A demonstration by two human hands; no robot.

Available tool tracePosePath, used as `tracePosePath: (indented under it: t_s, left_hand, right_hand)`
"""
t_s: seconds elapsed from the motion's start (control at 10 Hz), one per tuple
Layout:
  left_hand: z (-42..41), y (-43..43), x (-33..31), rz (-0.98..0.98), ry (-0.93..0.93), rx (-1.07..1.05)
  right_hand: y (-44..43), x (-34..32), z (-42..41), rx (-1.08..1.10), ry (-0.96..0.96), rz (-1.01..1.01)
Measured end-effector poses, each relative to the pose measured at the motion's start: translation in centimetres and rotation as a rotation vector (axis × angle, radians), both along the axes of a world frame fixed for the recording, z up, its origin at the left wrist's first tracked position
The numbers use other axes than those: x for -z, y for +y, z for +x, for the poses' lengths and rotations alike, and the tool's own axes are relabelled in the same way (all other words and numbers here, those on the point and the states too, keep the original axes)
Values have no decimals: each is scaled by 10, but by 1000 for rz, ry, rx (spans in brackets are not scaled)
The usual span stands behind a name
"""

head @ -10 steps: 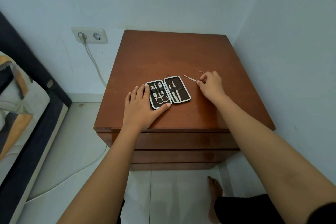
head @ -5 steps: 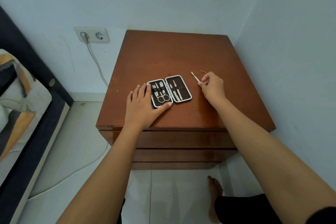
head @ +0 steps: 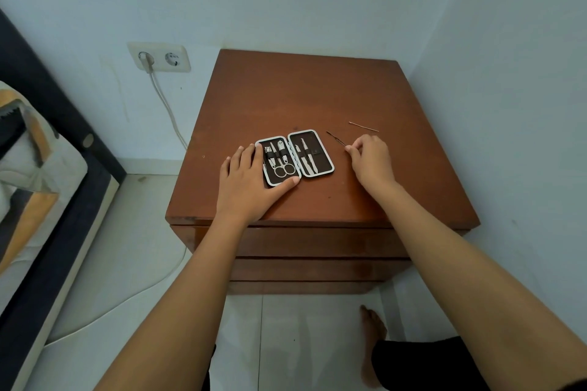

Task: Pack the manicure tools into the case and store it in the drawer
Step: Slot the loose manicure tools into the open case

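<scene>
An open manicure case (head: 313,149) with a white rim lies flat on the brown nightstand (head: 305,95). Scissors, clippers and other metal tools sit in its two halves. My left hand (head: 251,184) rests flat on the case's left half, thumb along its near edge. Right of the case, my right hand (head: 371,162) pinches the near end of a thin metal tool (head: 336,138), which points back and left, low over the wood. A second thin tool (head: 363,126) lies loose on the top just beyond that hand.
Closed drawer fronts (head: 317,243) face me below the top. A wall stands close on the right and behind. A socket (head: 160,57) with a plugged cable is at the left, a bed (head: 35,174) further left. My bare foot (head: 374,333) is on the tiled floor.
My right hand has drawn slightly back and right with the thin tool, which now looks dark instead of bright. The second thin tool behind it is now fully uncovered. My left hand stays put.
</scene>
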State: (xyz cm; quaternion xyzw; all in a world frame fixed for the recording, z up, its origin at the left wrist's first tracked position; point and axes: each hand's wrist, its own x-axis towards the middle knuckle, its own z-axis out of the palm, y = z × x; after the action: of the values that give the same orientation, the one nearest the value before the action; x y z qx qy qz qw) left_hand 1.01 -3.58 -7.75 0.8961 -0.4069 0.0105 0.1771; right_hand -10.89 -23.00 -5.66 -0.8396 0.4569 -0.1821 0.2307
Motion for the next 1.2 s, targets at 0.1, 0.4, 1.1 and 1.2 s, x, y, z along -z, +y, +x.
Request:
tracePosePath:
  t_s: [0.1, 0.4, 1.1, 1.2]
  left_hand:
    - [-1, 0, -1, 2, -5, -4]
    - [-2, 1, -3, 10, 18, -7]
    - [-1, 0, -1, -1, 5, -7]
    - [-1, 0, 0, 4, 3, -10]
  right_hand:
    - [17, 2, -14, -44, -223, 117]
    - [57, 4, -30, -153, -292, 99]
    - [58, 13, -28, -344, 54, -411]
    - [54, 12, -25, -385, 166, -334]
